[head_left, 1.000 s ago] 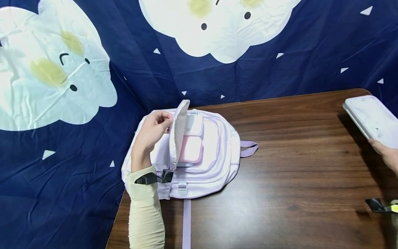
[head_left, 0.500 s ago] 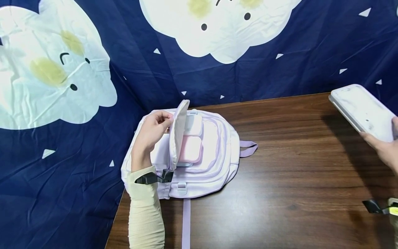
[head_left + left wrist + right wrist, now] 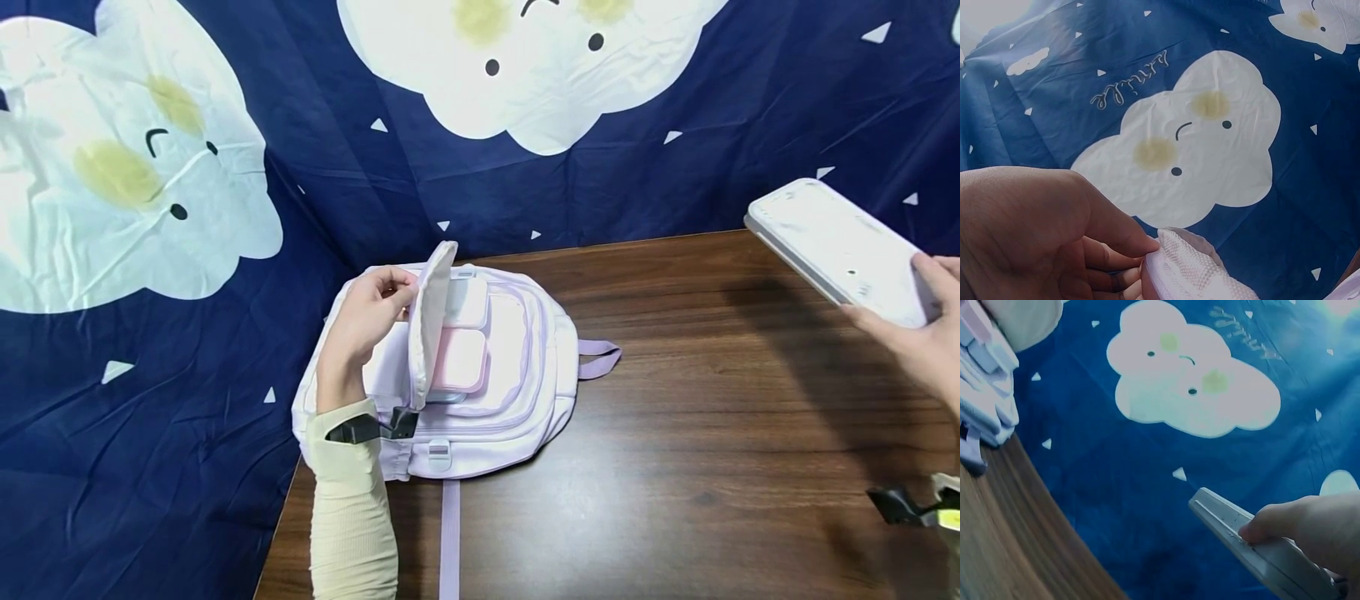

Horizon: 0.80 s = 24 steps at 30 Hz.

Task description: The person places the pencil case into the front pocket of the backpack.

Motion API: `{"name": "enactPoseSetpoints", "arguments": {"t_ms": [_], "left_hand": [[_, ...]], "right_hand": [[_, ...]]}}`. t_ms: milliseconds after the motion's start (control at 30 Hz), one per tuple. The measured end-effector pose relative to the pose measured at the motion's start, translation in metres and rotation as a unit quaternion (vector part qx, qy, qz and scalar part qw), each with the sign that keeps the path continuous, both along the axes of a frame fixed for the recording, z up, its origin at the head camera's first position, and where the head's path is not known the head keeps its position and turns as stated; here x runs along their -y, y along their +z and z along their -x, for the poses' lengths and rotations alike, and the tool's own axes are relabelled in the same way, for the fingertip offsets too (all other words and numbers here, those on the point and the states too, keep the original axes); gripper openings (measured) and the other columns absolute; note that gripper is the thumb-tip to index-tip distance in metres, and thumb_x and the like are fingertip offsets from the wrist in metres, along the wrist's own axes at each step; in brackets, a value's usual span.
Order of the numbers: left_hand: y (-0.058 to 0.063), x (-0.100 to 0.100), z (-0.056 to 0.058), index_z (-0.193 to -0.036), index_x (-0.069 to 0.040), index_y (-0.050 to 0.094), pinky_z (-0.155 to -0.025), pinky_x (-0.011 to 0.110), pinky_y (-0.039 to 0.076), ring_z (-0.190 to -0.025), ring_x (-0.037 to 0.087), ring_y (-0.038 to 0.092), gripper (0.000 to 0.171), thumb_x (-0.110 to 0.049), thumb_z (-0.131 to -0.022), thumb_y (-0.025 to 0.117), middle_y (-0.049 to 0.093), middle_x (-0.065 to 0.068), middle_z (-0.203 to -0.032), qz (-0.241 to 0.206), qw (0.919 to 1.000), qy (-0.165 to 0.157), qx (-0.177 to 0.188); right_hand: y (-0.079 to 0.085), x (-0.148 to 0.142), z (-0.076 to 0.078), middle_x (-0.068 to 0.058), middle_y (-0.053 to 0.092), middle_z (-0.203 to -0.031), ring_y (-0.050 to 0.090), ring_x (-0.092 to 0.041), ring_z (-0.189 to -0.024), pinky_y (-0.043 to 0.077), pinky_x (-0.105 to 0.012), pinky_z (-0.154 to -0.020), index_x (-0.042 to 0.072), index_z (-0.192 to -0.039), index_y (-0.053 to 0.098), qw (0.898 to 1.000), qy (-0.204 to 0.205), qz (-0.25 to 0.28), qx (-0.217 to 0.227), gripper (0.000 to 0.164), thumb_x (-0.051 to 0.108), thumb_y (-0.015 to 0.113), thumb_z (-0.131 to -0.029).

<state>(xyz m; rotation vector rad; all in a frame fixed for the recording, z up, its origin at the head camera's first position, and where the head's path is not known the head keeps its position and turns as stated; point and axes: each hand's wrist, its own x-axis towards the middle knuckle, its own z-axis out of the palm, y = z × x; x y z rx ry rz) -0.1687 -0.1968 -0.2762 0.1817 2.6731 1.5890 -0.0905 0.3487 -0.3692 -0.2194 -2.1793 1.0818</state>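
Note:
A pale lilac backpack (image 3: 561, 367) lies on its back on the wooden table. My left hand (image 3: 363, 315) pinches the edge of its front pocket flap (image 3: 431, 333) and holds it upright. The left wrist view shows thumb and fingers on the flap's edge (image 3: 1175, 265). Beside the raised flap, a pink-rimmed square box (image 3: 461, 358) and a pale square box (image 3: 467, 302) show in the pocket; their lower parts are hidden. On the right, my right hand (image 3: 922, 342) grips the near end of a white, flat, oblong case (image 3: 836, 250) above the table, thumb on one side.
The brown table (image 3: 637, 500) stretches between the backpack and my right hand. A lilac strap (image 3: 450, 542) runs toward the front edge, and a carry loop (image 3: 600, 358) sticks out right. Blue cloth (image 3: 637, 192) with cloud prints hangs behind and at the left.
My right hand has carried the white case leftward into fuller view, away from the right edge. The left hand, flap and backpack have stayed where they were.

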Motion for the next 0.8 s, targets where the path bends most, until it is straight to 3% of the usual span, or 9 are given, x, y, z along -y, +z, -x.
{"name": "enactPoseSetpoints", "arguments": {"t_ms": [100,133,200,267,333,367,567,800], "left_hand": [[0.0,0.001,0.0,-0.102,0.006,0.058,-0.061,0.019,0.049,-0.066,0.007,0.052,0.016,-0.006,-0.095,0.052,0.052,0.0,-0.078,0.001,1.0,-0.003,-0.001],[0.001,0.001,0.0,-0.102,0.006,0.058,-0.061,0.019,0.049,-0.066,0.006,0.052,0.016,-0.006,-0.095,0.052,0.052,-0.001,-0.078,0.001,1.0,-0.004,0.0],[0.001,0.001,0.0,-0.103,0.007,0.058,-0.062,0.019,0.049,-0.066,0.006,0.053,0.016,-0.006,-0.095,0.052,0.052,-0.001,-0.078,0.001,1.0,-0.004,0.0],[0.002,0.002,0.0,-0.103,0.007,0.057,-0.062,0.02,0.049,-0.066,0.006,0.053,0.016,-0.006,-0.095,0.052,0.052,-0.001,-0.078,0.002,1.0,-0.003,0.002],[0.002,0.001,0.0,-0.103,0.007,0.057,-0.063,0.02,0.05,-0.067,0.006,0.053,0.016,-0.005,-0.095,0.052,0.052,-0.001,-0.079,0.002,1.0,-0.003,0.004],[0.002,0.001,0.0,-0.104,0.008,0.057,-0.064,0.02,0.05,-0.067,0.007,0.053,0.017,-0.005,-0.094,0.051,0.052,-0.001,-0.08,0.003,1.0,-0.002,0.005],[0.003,0.0,0.0,-0.103,0.006,0.057,-0.063,0.019,0.05,-0.067,0.007,0.053,0.016,-0.004,-0.093,0.051,0.052,0.0,-0.081,0.011,0.9999,-0.004,0.001],[0.004,-0.002,0.0,-0.102,0.007,0.057,-0.062,0.019,0.048,-0.066,0.007,0.053,0.015,-0.002,-0.093,0.05,0.052,0.001,-0.08,0.016,0.9998,-0.008,0.003]], "right_hand": [[0.007,0.007,0.001,0.02,0.041,-0.118,0.031,0.012,-0.107,0.025,-0.006,-0.09,-0.003,-0.133,0.05,1.0,0.015,-0.021,0.006,0.068,0.006,0.074,-0.07],[0.01,0.009,0.002,0.012,0.047,-0.121,0.035,0.007,-0.111,0.025,-0.006,-0.092,-0.003,-0.134,0.05,0.999,0.02,-0.034,0.01,0.069,0.007,0.075,-0.07],[0.015,0.013,0.002,-0.007,0.053,-0.129,0.042,-0.009,-0.121,0.025,-0.013,-0.1,-0.004,-0.135,0.049,0.997,0.029,-0.07,0.028,0.072,0.011,0.076,-0.07],[0.02,0.018,0.002,-0.025,0.048,-0.134,0.043,-0.03,-0.124,0.027,-0.028,-0.105,-0.003,-0.135,0.048,0.993,0.04,-0.103,0.05,0.073,0.015,0.077,-0.07],[0.026,0.023,0.002,-0.029,0.046,-0.135,0.038,-0.049,-0.121,0.027,-0.039,-0.101,-0.001,-0.136,0.048,0.988,0.052,-0.131,0.07,0.075,0.019,0.078,-0.07],[0.029,0.025,0.003,-0.029,0.047,-0.133,0.039,-0.05,-0.118,0.026,-0.045,-0.098,-0.001,-0.136,0.049,0.985,0.06,-0.143,0.075,0.075,0.02,0.079,-0.07],[0.036,0.045,0.007,-0.028,0.046,-0.133,0.038,-0.051,-0.115,0.026,-0.059,-0.088,-0.001,-0.137,0.047,0.974,0.113,-0.181,0.074,0.078,0.023,0.08,-0.07],[0.035,0.074,0.013,-0.025,0.044,-0.137,0.037,-0.05,-0.12,0.027,-0.059,-0.089,0.003,-0.138,0.048,0.965,0.175,-0.179,0.072,0.08,0.024,0.082,-0.068]]}}
